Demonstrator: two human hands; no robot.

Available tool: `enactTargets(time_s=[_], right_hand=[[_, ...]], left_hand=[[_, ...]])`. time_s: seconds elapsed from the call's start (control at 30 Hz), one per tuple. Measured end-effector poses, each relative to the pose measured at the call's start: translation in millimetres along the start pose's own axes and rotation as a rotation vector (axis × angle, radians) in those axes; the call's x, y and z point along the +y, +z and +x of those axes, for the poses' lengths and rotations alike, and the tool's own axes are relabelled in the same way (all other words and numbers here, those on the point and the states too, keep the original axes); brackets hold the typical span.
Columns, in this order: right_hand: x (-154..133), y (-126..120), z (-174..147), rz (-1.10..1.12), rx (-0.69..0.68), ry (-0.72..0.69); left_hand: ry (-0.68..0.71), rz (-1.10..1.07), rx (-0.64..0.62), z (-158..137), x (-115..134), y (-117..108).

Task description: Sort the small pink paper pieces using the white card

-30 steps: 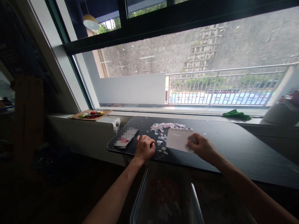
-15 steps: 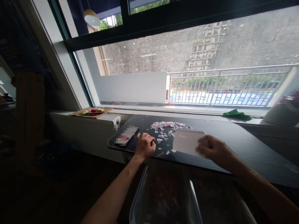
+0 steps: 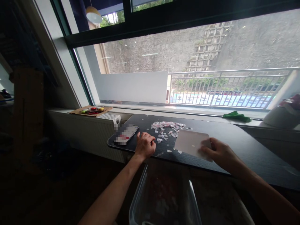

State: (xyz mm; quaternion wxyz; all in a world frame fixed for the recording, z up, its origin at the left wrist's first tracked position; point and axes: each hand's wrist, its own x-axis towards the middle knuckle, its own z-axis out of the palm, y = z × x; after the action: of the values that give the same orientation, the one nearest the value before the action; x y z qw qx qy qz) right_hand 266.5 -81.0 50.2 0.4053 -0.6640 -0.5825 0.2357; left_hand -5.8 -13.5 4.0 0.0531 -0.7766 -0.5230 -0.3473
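Observation:
My right hand [image 3: 217, 151] grips a flat white card-like sheet with rounded corners [image 3: 189, 140] by its right end, with the fingertips blurred. The sheet slants over the dark table [image 3: 225, 134], close to its near edge. Left of the sheet and behind it, small pale paper scraps [image 3: 167, 125] form a pile, with loose pieces scattered toward me. My left hand [image 3: 145, 145] rests at the table's near edge with fingers curled in and nothing visible in them. Below the edge stands a clear plastic bin [image 3: 138, 193] with pale scraps inside, dimly lit.
A phone [image 3: 127, 134], partly pixelated, lies left of my left hand. Behind the table is a window sill with a green cloth [image 3: 236, 116] at right. A brown board with colourful items [image 3: 91, 110] sits above the radiator [image 3: 86, 131] at left.
The white sheet has shifted slightly right and toward me, tilting more, with my right hand. A couple of scraps near the table edge have changed place. My left hand stays nearly still.

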Motion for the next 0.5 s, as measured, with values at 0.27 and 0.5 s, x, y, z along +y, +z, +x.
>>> enactTargets(time_s=[0.27,0.5], right_hand=[[22,8,-2,0.03,0.02,0.019],[13,10,15,0.087,0.034,-0.002]], left_hand=[[0.011,0.001,0.014,0,-2,1],[0.032,0.011,0.024,-1,-3,1]])
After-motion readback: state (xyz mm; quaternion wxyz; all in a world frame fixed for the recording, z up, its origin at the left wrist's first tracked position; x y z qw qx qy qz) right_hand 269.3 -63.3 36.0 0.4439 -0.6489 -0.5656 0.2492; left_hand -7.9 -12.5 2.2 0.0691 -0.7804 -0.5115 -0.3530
